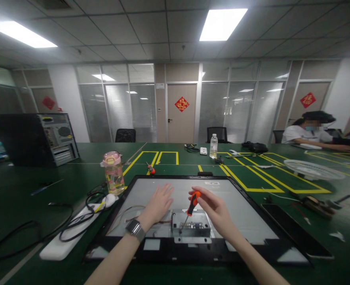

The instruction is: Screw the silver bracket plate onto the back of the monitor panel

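Observation:
My right hand (212, 206) holds a screwdriver (194, 202) with an orange and black handle, its shaft slanting down to the left. The tip reaches the left part of a metal bracket (203, 218) with a circuit board in it. Under the bracket lies a large flat display panel (189, 189), grey-backed with a black frame. My left hand (160, 202) rests with spread fingers on or just over the panel, left of the bracket, holding nothing. Thin wires (133, 219) run from the bracket across the panel's left side. Whether the tip sits in a screw is too small to tell.
Left of the panel lie a white power strip (69, 233) with black cables and a pink-lidded bottle (114, 174). A computer case (35, 138) stands far left. A red-handled tool (151, 169) and a water bottle (213, 146) are beyond. At right, a person (308, 132) sits.

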The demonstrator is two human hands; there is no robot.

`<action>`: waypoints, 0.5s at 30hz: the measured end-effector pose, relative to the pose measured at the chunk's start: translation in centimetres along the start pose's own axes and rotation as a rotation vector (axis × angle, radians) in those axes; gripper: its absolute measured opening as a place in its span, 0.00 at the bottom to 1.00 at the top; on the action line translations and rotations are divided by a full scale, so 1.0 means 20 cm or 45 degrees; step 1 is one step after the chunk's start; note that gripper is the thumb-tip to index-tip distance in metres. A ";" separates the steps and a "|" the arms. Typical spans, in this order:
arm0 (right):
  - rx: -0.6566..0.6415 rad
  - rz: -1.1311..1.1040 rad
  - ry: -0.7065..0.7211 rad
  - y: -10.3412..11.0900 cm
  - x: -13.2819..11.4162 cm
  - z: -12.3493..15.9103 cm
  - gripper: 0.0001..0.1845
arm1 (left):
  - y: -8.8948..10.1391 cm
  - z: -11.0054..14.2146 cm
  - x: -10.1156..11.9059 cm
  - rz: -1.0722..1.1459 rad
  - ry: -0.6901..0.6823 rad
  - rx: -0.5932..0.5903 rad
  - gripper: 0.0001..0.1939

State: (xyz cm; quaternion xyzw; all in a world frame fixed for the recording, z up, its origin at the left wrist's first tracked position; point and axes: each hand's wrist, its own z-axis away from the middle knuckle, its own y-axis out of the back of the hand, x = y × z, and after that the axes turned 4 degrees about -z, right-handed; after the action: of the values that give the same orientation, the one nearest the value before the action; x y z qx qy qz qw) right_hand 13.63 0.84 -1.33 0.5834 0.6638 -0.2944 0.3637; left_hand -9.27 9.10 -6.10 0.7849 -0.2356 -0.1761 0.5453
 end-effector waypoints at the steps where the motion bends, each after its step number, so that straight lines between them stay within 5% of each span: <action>1: 0.009 0.021 0.016 0.00 0.00 0.00 0.16 | 0.00 0.00 0.00 -0.016 0.000 0.019 0.24; 5: 0.044 0.095 0.087 0.01 0.01 -0.01 0.13 | -0.05 0.00 -0.02 0.031 -0.038 -0.234 0.24; 15: -0.001 0.006 -0.014 0.01 -0.02 -0.01 0.17 | -0.06 0.01 -0.02 0.044 -0.035 -0.281 0.25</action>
State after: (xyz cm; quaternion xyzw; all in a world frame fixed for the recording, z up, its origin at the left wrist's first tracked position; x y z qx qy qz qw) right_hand 13.85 0.94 -0.89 0.5832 0.6605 -0.2967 0.3683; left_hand -9.48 9.51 -7.26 0.7135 -0.2358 -0.2021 0.6281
